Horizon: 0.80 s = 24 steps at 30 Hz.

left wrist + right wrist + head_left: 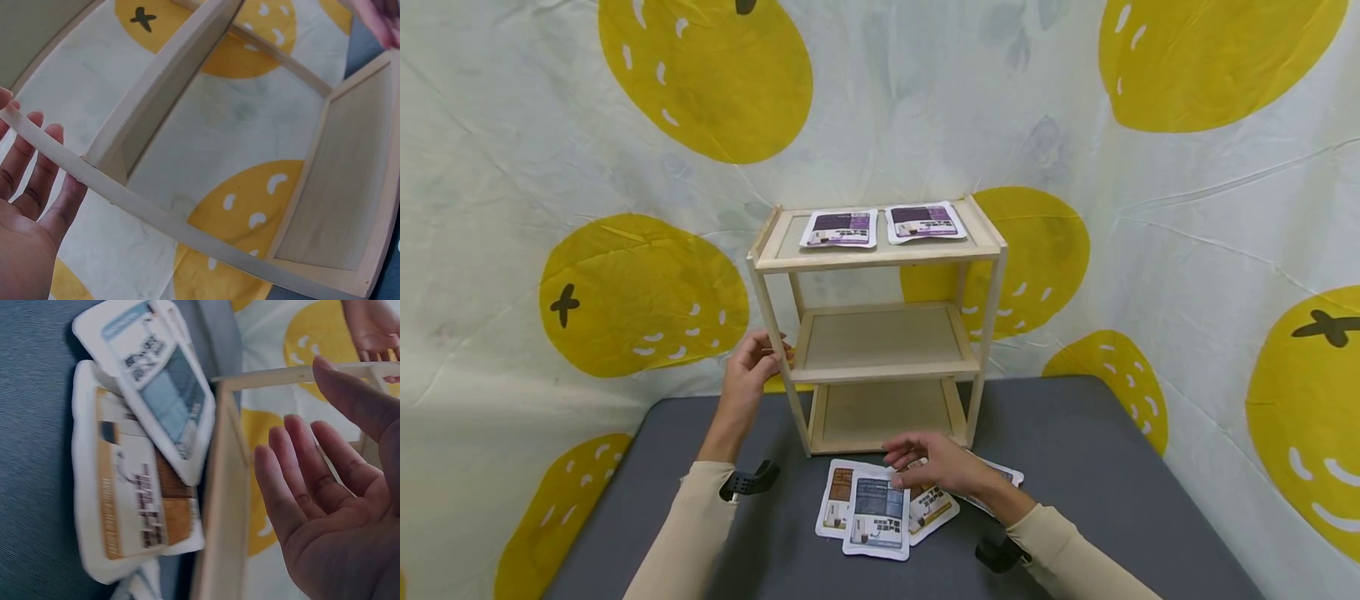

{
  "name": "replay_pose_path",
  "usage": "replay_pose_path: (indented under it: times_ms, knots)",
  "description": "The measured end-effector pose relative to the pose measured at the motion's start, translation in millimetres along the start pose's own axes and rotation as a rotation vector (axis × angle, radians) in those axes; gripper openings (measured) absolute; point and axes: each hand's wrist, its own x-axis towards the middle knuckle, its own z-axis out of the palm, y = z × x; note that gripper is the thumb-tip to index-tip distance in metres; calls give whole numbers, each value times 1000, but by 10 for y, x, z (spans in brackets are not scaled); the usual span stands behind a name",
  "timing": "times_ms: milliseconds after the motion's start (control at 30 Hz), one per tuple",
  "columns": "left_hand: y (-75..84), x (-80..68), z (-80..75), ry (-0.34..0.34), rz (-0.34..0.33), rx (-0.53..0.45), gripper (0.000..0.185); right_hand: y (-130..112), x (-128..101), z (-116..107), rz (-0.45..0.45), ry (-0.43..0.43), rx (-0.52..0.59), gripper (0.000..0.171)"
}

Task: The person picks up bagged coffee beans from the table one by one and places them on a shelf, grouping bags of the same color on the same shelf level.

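Left hand [751,367]: fingers straight, resting against wooden shelf [880,333] front-left post.
Right hand [936,463]: open, holding nothing, hovering above packets [876,508].
Packets: on table [1105,467], 6 o'clock of shelf.

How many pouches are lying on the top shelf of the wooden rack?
2. One purple pouch lies on the left part of the top shelf, the other purple pouch beside it on the right. None seems hidden there.

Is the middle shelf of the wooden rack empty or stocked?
Empty: the middle shelf shows bare board, while two purple packets lie on the top shelf.
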Motion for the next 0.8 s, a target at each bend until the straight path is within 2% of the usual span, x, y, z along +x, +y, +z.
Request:
replay_pose_path:
  times_ms: [167,400,800]
  knots:
    - [-9,-12,7,7,-1,-5,21,140,17,106,8,62,-14,49]
    - [-14,-22,21,33,-26,-40,27,275,20,239,77,159,-92,53]
    - [-91,-36,32,47,7,-197,34,407,32,417,0,157,-364,70]
